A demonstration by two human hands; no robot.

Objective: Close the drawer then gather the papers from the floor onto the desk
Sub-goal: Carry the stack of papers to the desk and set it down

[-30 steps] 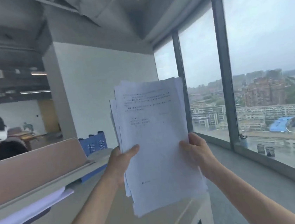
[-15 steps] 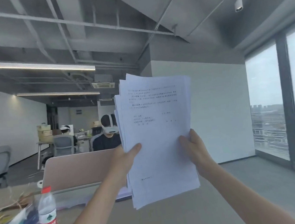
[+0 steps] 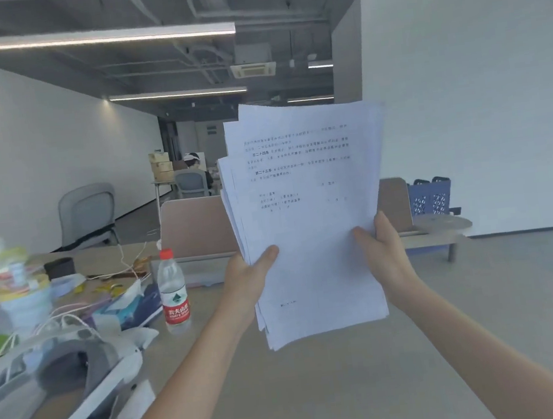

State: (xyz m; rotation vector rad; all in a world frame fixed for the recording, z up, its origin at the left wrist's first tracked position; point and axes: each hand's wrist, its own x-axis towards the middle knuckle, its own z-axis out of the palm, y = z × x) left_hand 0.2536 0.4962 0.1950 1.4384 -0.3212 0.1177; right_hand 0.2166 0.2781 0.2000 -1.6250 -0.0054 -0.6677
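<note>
A stack of white printed papers stands upright in the air above the beige desk. My left hand grips its left edge, thumb on the front sheet. My right hand grips the right edge the same way. The sheets are loosely fanned at the left side and bottom. The drawer and the floor by the desk are out of view.
A water bottle with a red label stands left of the papers. Clutter, cables and a white-and-grey device fill the desk's left side. A beige partition and a blue basket stand behind. A grey chair and a seated person are farther back.
The view has swung left from the window to the desk and room. The paper stack stays held upright in both hands, now lower and over the desk.
</note>
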